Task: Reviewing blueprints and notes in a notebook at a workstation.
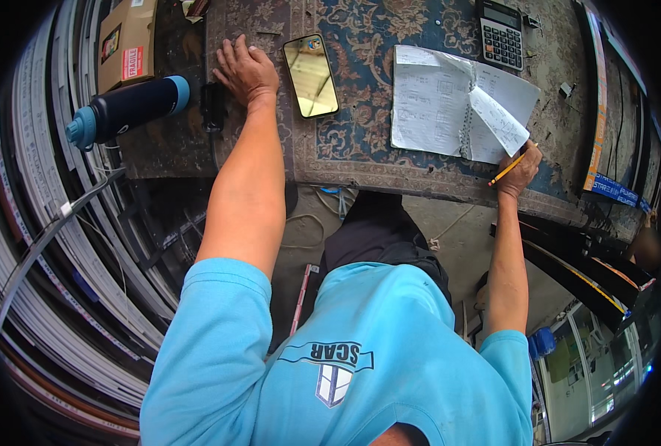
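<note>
My left hand [248,72] lies palm down on the patterned carpet covering the table [352,160], its fingers stretched out and nothing in it. A phone [310,76] with a shiny, reflective face rests just to its right. My right hand [522,175] is closed around a yellow pencil [507,170], beside the lower right edge of an open spiral notebook [428,108]. One notebook page [496,119] is lifted and folded over, its corner at my right fingers. Whether they also pinch that corner I cannot tell. Handwriting and sketches cover the pages.
A calculator [502,36] sits beyond the notebook. At the left are a dark blue bottle [133,110] lying on its side, a cardboard box [126,41] and a small black object [213,108]. Long stacked profiles [55,215] line the left side; more strips [596,111] stand at the right.
</note>
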### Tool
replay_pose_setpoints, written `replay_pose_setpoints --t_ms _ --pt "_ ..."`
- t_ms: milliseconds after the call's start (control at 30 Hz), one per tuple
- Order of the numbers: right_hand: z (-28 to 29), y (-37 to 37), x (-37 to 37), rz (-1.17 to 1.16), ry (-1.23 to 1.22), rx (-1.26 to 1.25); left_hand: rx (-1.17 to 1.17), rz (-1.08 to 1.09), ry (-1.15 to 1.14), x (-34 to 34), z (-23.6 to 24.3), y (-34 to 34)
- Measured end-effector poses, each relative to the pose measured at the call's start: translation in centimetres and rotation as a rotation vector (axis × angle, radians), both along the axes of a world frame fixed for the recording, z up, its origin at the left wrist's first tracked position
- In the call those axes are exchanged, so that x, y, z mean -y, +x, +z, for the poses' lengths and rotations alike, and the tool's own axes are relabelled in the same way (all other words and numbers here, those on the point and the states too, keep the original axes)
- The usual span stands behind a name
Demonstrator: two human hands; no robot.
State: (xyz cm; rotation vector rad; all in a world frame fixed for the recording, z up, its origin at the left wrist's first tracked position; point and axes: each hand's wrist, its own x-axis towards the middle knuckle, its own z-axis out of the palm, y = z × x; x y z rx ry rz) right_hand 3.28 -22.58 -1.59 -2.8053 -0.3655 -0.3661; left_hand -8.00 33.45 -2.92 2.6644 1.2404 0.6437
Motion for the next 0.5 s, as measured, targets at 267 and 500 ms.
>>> replay_pose_setpoints --t_ms 267,500 --pt "0.4 0.0 -0.49 -0.025 -0.002 -0.033 -0.013 -0.011 -0.037 0.19 0.47 0.03" --pt "0.33 0.15 -0.33 -0.033 -0.008 -0.041 0.002 -0.011 -0.021 0.1 0.18 0.11"
